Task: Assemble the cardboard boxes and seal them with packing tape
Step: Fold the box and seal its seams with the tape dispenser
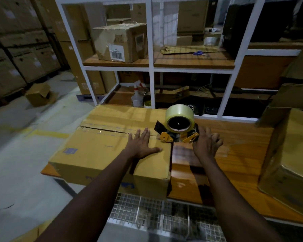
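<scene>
Brown rectangular cardboard box (101, 151) lies on the orange wooden tabletop (243, 154), flaps closed, clear tape along its top seam. Left hand (142, 145) presses flat on the box top, fingers straight. Right of the box, right hand (206, 145) meets the yellow-black tape dispenser (179, 121); grip indeterminate. Behind the box stands a white shelving frame (150, 67).

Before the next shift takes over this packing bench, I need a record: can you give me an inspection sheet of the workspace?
Surface: wooden table, glossy.
Job's things: cardboard box, tape along top seam; tape dispenser at its right edge.
Clutter: second box at right; scissors, spray bottle on shelves.
Hands: left hand flat on box; right hand at dispenser, grip unclear.
Cables: possibly a thin wire, lower shelf.
Surroundings: stacked cartons; open box on floor.
</scene>
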`<state>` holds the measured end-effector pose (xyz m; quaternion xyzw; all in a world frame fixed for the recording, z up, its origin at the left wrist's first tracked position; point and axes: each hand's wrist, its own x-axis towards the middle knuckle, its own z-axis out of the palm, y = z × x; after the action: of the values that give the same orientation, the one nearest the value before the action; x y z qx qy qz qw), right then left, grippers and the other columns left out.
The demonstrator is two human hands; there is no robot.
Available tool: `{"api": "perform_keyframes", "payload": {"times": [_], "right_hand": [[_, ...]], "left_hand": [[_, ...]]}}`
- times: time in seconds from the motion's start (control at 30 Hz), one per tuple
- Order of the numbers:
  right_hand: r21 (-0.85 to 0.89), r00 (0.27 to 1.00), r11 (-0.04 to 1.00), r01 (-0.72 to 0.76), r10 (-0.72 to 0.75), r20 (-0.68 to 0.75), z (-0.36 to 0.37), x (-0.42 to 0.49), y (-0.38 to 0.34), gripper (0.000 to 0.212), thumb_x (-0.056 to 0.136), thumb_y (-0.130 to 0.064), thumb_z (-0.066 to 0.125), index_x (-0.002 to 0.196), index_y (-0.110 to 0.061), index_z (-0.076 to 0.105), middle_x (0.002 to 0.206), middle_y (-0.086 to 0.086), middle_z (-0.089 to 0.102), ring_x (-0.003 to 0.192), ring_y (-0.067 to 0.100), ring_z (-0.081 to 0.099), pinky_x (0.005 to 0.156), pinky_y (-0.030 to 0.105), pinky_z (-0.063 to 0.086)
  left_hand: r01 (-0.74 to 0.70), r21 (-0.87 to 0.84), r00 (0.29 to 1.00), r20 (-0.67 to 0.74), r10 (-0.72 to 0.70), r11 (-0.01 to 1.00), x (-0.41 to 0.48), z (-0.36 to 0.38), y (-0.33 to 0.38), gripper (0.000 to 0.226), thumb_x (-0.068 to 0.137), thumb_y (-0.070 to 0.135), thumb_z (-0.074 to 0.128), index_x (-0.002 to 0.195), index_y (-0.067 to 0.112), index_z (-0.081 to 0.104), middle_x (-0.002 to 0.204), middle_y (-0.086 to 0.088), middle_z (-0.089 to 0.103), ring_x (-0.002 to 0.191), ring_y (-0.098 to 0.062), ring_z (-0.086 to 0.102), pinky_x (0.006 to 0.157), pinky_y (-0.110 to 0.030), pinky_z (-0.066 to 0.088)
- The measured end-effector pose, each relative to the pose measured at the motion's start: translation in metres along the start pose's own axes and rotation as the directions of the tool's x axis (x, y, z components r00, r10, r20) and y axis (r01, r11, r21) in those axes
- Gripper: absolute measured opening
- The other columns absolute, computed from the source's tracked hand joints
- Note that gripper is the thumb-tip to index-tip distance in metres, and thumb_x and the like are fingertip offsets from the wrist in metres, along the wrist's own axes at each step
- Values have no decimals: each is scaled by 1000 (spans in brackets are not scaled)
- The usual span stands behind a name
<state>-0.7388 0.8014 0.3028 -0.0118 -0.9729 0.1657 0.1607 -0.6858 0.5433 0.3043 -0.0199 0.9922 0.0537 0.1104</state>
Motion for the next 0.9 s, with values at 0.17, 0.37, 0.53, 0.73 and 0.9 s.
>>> {"api": "perform_keyframes", "payload": {"times": [0.17,0.37,0.53,0.73,0.9], "right_hand": [[68,997,995,-77,75,34,2,-4,43,52,82,-14,68,129,-27,50,132,7,50,114,38,43,98,49,28],[37,997,999,5,-8,81,0,-7,49,56,84,-15,66,135,-24,46,133,8,48,113,34,39,94,45,28],[48,996,998,35,-39,82,-1,-6,50,53,84,-17,67,133,-21,47,129,9,50,112,34,41,90,45,30],[38,988,991,127,-129,84,0,-12,25,46,87,-17,64,131,-15,49,124,10,55,113,34,45,89,44,32],[13,986,989,147,-147,72,-4,-13,22,43,86,-14,64,127,-15,49,123,9,56,111,33,46,89,43,32]], "left_hand": [[19,1,1000,3,-19,1000,-2,-3,2,113,78,90,26,158,17,-7,165,1,-15,152,-29,-9,119,-58,0],[-101,19,995,-23,101,995,-2,-4,42,115,77,88,30,158,13,-6,165,-4,-14,152,-31,-10,120,-58,-2],[-77,54,995,-55,80,996,0,6,51,115,78,87,32,158,15,-8,165,-5,-16,151,-34,-13,119,-58,-3],[-37,55,997,-71,41,998,3,7,26,110,74,82,26,158,20,-5,166,-3,-11,151,-34,-7,118,-59,2],[-26,52,996,-82,31,998,3,7,17,108,74,81,25,159,19,-2,166,-3,-11,152,-31,-6,119,-58,4]]}}
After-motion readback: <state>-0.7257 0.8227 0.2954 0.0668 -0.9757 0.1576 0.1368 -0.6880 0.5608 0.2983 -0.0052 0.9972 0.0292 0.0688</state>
